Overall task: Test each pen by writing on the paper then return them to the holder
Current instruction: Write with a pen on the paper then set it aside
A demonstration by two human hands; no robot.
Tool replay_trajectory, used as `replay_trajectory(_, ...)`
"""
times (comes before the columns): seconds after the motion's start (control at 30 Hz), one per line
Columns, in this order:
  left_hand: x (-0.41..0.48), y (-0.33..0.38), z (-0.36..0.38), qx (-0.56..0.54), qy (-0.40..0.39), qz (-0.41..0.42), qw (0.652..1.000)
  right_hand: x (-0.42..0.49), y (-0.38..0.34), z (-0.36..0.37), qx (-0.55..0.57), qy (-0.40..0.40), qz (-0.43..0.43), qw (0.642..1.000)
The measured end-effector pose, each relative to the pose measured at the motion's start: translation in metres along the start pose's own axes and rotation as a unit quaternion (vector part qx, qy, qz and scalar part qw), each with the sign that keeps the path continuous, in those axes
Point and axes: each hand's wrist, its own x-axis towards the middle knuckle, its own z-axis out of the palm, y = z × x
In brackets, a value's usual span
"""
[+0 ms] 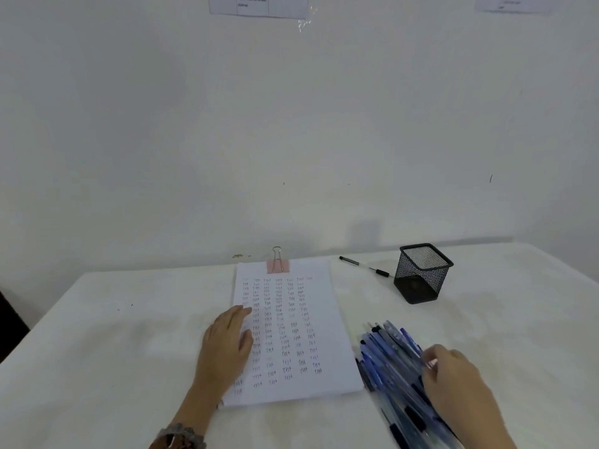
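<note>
Grip check first, from the head view, the only one there is. The left hand lies flat with straight fingers on the left edge of the paper, pinning it to the counter and holding nothing. The right hand is down on the pile of blue pens at the lower right of the frame with its fingers bent into the heap. It's too blurry to say whether that grip has pinched a pen or is only touching them.

The paper sits bottom centre, packed with rows of tiny "Test" scribbles and clamped at its top edge by a pink binder clip. The black mesh holder stands up and to the right of the sheet, well apart from the pile, and looks empty from this angle. One black pen lies on the counter just beside the holder, on its left.

Looks like the pick-the-next-pen step, with most of the job left to do. The next move calls for teasing a single pen out of the heap without dragging its neighbours along. It then needs a blank spot to write in, probably along the right margin or the bottom corner, before it goes into the holder.
</note>
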Motion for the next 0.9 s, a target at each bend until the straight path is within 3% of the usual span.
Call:
replay_trajectory(0.13, 0.000, 0.004, -0.003, -0.004, -0.015, -0.011, 1.000, 0.002, -0.010, -0.010, -0.056, -0.037, -0.004, 0.998)
replay_trajectory(0.3, -0.001, 0.004, -0.004, -0.011, -0.016, -0.017, 1.000, 0.040, -0.034, -0.044, -0.036, -0.103, -0.024, 0.994)
replay_trajectory(0.5, -0.002, 0.006, -0.007, -0.012, -0.022, -0.015, 1.000, 0.152, -0.105, -0.026, 0.007, -0.071, -0.119, 0.990)
replay_trajectory(0.63, -0.003, 0.007, -0.008, -0.022, -0.018, -0.019, 0.999, 0.201, -0.097, 0.027, -0.095, -0.087, -0.101, 0.987)
replay_trajectory(0.73, -0.002, 0.006, -0.008, -0.018, -0.014, -0.015, 1.000, 0.211, -0.085, 0.047, -0.170, -0.050, -0.078, 0.981)
replay_trajectory(0.9, 0.000, 0.004, -0.006, -0.014, -0.005, -0.006, 1.000, 0.212, -0.090, 0.048, -0.248, 0.026, -0.137, 0.959)
